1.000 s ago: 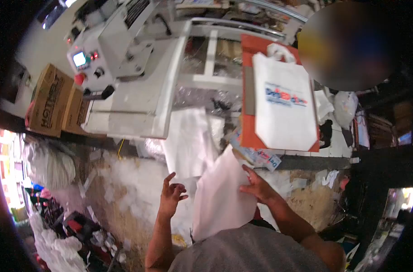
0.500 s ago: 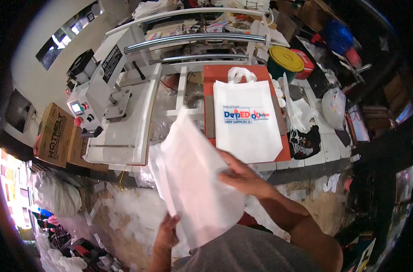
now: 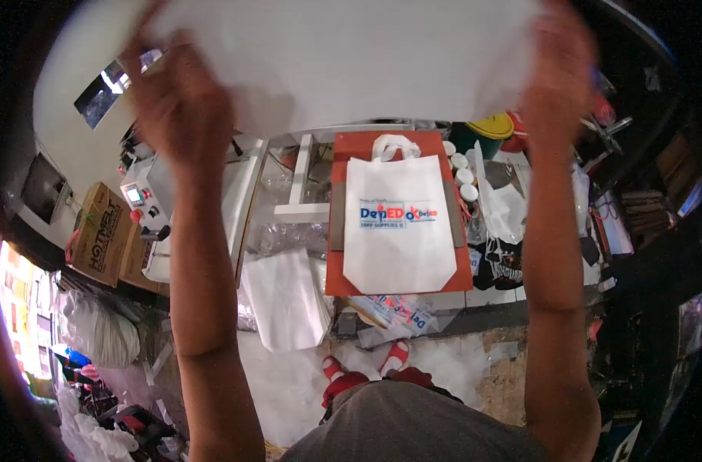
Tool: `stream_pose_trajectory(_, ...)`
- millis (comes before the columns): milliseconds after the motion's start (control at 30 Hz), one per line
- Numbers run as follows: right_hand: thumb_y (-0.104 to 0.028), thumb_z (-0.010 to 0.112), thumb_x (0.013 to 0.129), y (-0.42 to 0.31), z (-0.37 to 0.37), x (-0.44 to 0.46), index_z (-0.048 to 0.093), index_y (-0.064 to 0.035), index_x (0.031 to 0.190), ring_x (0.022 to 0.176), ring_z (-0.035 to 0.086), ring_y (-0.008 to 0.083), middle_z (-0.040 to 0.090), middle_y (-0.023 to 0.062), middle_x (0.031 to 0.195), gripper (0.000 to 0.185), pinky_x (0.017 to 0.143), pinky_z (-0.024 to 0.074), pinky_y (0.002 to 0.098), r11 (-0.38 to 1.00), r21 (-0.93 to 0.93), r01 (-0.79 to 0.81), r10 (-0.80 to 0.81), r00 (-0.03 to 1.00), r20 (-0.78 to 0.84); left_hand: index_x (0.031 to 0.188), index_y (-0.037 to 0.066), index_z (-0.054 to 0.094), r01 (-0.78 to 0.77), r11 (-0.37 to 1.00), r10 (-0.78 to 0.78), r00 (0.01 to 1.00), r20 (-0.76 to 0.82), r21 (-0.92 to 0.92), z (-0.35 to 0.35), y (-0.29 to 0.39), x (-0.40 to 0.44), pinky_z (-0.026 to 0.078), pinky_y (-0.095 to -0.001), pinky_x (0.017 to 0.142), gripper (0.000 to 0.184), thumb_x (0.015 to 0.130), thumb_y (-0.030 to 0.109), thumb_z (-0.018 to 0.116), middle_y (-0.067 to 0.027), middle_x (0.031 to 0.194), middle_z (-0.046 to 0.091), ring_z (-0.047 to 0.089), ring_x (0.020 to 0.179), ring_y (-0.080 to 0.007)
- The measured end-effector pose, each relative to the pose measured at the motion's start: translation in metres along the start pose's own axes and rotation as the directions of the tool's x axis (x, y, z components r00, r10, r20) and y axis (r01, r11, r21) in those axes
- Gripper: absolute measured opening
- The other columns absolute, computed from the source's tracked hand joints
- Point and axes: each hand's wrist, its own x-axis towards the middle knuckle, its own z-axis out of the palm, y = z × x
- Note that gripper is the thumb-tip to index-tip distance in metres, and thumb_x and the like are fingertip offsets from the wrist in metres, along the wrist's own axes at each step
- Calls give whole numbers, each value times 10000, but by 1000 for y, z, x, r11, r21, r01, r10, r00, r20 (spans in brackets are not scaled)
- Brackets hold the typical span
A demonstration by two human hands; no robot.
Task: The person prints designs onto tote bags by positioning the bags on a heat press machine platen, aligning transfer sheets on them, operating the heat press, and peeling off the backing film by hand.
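Observation:
A plain white sheet or bag (image 3: 351,61) is stretched between my two raised hands at the top of the view. My left hand (image 3: 183,100) is closed on its left side, and my right hand (image 3: 559,73) grips the right side; both are slightly blurred. Below lies a white bag with printed DepED lettering (image 3: 401,254), its handles toward the back, flat on a red-orange board (image 3: 334,269). More plain white material (image 3: 284,300) rests at the table's front edge, left of the board.
A press machine with a lit display (image 3: 143,192) stands at the left beside a cardboard box (image 3: 100,235). Right of the board are small white-lidded jars (image 3: 466,185), crumpled white plastic (image 3: 505,212) and a yellow-lidded bucket (image 3: 491,127). Printed film (image 3: 401,316) lies at the front edge.
Both hands have risen with the white piece, which is now spread wide between them. The board, printed bag and front pile are no longer behind it.

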Motion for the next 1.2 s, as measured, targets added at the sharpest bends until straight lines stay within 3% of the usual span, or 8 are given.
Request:
stream_pose_trajectory(67,-177,595,980,-15,-28,-1,565,-62,1289,1170,578,250,626,112,1210,331,1016,490,395,991,64,-119,127,981,-144,1182,76,600,-288,949,283,958,-54,-129,8,-20,-3,518,-310,740,248,938,66,552,-86,908,639,627,788,-186)
stream_pose_trajectory(200,-126,549,991,89,-22,-112,593,-34,1247,850,683,267,677,176,987,276,779,536,388,911,-281,-302,356,920,162,1007,25,569,55,986,-103,944,313,157,85,-7,-134,483,-421,815,117,930,112,554,-173,959,594,580,892,-331)
stream_pose_trajectory(233,-128,529,978,116,-25,-167,603,-32,1163,881,668,387,670,223,965,221,788,520,482,882,-425,-202,331,908,257,999,16,574,147,937,-289,836,467,317,104,-8,-176,481,-438,842,123,925,113,559,-206,975,591,578,926,-377)
stream_pose_trajectory(267,-141,525,940,157,-29,-237,605,-36,1074,899,648,435,669,244,957,189,791,507,532,710,-616,-340,644,667,374,1400,126,496,153,910,-391,625,675,385,118,-35,-249,520,-527,827,462,939,112,478,-255,1120,551,591,1016,-410)
stream_pose_trajectory(367,-125,539,881,155,-71,-376,615,-46,1149,912,635,430,662,253,964,289,800,500,519,696,-612,-375,710,485,510,1373,178,539,292,750,-635,67,769,594,97,-40,-396,524,-499,886,470,905,186,497,-218,1113,625,619,1049,-411)
stream_pose_trajectory(733,-88,599,860,104,-97,-409,609,-13,1184,879,583,392,614,187,910,332,801,473,493,758,-627,-180,579,628,519,1314,101,586,322,831,-556,487,674,453,64,-1,-428,507,-501,744,450,865,123,569,-205,917,562,601,819,-413)
stream_pose_trajectory(1033,-206,580,892,109,-72,-366,509,-26,1355,1329,385,442,418,231,1444,502,1064,346,566,742,-655,-141,603,567,561,1381,56,521,262,884,-465,584,665,388,80,-6,-402,392,-509,1023,505,893,180,562,-212,1301,524,472,1249,-413)
stream_pose_trajectory(1200,-358,501,949,126,-55,-389,437,-36,1445,1452,229,435,323,223,1541,595,1166,212,568,727,-686,0,623,421,660,1460,54,422,39,924,-356,454,817,381,112,-7,-417,286,-515,1146,577,920,227,531,-222,1490,396,359,1381,-441)
